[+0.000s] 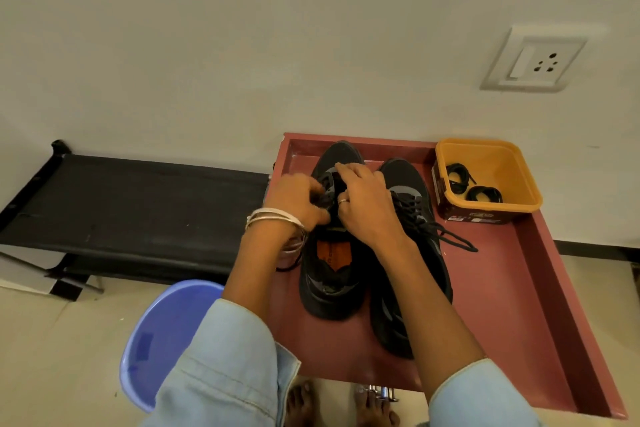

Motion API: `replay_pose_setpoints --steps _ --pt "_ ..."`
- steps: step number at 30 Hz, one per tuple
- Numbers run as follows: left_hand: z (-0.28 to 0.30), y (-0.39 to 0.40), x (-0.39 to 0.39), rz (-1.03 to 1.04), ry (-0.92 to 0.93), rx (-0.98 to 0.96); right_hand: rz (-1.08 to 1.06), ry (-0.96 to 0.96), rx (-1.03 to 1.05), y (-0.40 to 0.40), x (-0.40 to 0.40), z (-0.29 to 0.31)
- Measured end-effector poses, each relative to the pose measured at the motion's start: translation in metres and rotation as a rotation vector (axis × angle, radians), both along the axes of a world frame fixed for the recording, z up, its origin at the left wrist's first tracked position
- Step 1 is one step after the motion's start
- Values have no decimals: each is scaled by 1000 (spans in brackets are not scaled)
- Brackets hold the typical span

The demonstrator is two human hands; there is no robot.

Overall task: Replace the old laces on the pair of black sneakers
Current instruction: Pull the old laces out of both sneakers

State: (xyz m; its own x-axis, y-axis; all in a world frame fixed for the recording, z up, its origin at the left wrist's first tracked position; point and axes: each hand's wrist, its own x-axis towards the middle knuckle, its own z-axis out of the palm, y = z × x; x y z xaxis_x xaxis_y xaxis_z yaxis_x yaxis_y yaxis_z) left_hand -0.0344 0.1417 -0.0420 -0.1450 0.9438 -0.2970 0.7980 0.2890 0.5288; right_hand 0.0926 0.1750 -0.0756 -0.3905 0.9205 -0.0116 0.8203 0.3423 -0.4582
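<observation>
Black on black makes the lacing hard for me to read: both hands sit close together over the left sneaker (329,263), covering most of its eyelet row. My left hand (298,201), bangles at the wrist, has its fingers curled onto a dark lace on that shoe; my right hand (363,199), with a ring on one finger, has its fingers bent down over the tongue, and I cannot tell whether they pinch the lace or only press on it. An orange insole label shows inside the shoe's opening.

The right sneaker (412,218) stands just beside the first, partly behind my right forearm; it is laced, with loose lace ends (453,239) trailing toward the right edge of the tray. Both shoes point toward the far edge of the red-brown tray (502,305), near its far left corner.

Container: one yellow tub (512,180), at the tray's far right corner, holding two coiled black laces (472,185). The printing on its side is too small for me to read.

Off the tray: a black folding cot (138,204) on the left, a blue plastic stool (162,336) cut off by my sleeve, and a wall socket (535,61) above.
</observation>
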Motion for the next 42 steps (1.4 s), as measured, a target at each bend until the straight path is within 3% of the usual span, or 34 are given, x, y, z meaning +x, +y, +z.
replay_pose_setpoints --steps 2,6,10,17,19,23,25,29,31,33,36,38,40,42 --pt "-15 1 8 -39 45 -74 26 -88 -6 1 -1 -3" --pt "-36 -4 19 73 204 1 24 -145 -2 3 -3 -9" --pt "-47 -8 28 217 164 99 5 -118 59 6 -5 -15" --pt "-47 -12 31 240 115 137 -63 -147 104 4 -5 -17" --pt "-47 -13 32 245 121 139 -121 -63 74 4 -4 -19" --pt "-49 -13 33 245 132 129 -307 346 -200 5 0 -12" --pt "-49 -12 33 231 144 122 -368 400 -226 4 -2 -10" --pt "-47 -12 33 211 155 131 -254 155 65 1 -4 -7" --pt "-46 -13 32 218 151 141 -186 26 105 0 -5 -10" --pt "-45 -13 33 219 155 139 -190 18 85 -1 -6 -15" --pt "-44 -15 33 231 151 140 -310 194 92 1 -7 -15" --pt "-44 -16 33 244 139 140 -479 526 -4 5 -6 -8" --pt "-43 -17 34 251 136 137 -654 977 -185 7 -3 3" --pt "-42 -17 34 250 140 141 -768 1137 -283 8 1 7"
